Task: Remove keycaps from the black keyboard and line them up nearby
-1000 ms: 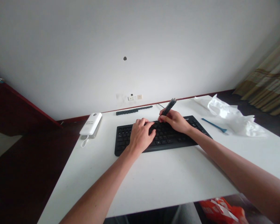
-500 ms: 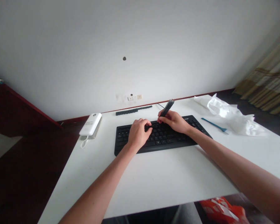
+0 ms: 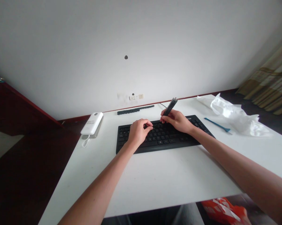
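A black keyboard (image 3: 152, 143) lies on the white table. Over its left half is my left hand (image 3: 139, 130), thumb and index fingertips pinched together close to the upper keys. Whatever may be between those fingertips is too small to make out. My right hand (image 3: 176, 120) is closed round a thick, dark, stick-like tool (image 3: 171, 106) above the keyboard's upper edge. The tool's top end points up and to the right; its lower end is hidden by my fingers.
Behind the keyboard run rows of small black pieces like keycaps (image 3: 128, 111). A white power bank (image 3: 92, 123) with a looped cord stands at left. To the right lie a blue thin tool (image 3: 217, 124) and crumpled white plastic (image 3: 241, 118). A red bag (image 3: 225, 212) is below the table edge.
My left thumb and index finger have come together from a slight gap. The dark tool in my right hand has turned slightly. The whole view has shifted a little.
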A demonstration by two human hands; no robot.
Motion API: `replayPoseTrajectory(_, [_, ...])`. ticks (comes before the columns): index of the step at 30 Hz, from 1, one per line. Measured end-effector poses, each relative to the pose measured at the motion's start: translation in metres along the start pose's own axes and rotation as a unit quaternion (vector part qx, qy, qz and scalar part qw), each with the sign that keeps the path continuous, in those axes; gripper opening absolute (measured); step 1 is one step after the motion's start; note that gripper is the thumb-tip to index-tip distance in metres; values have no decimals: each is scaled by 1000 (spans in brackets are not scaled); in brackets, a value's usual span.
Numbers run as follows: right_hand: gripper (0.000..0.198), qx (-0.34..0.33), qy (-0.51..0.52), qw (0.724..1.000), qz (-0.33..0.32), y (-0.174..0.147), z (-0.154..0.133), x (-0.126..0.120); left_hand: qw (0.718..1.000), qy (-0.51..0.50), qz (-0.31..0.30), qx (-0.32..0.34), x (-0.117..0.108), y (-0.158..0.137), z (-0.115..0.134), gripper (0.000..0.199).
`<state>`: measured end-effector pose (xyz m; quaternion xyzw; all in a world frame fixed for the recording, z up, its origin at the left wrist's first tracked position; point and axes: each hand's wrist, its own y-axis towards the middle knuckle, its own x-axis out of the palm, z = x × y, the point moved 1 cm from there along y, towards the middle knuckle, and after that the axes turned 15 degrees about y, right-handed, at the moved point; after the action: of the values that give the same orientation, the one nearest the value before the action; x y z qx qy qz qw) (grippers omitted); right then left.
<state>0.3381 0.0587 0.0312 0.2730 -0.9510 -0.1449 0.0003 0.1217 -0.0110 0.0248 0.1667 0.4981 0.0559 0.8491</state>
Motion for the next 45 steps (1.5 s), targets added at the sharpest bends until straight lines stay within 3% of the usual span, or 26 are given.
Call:
replayPoseTrajectory(8, [25,1,4,1000,2,0,0,0,999,14,-5,52,0,0,1,7])
replayPoseTrajectory(15, [27,-8,21,1000,5,1,10,-4,984,114,72,112,-3,-12,26,21])
replayPoseTrajectory(22, [28,5,29,999,14,2,13,-7,968,207,34,139,9,-12,43,38])
replayPoseTrajectory(36, [27,18,9,1000,-6,4,11,-8,983,140,46,113,27,-3,43,19])
replayPoseTrajectory(45, [20,21,-1,1000,-17,4,11,-7,977,165,34,132,23,-6,44,23])
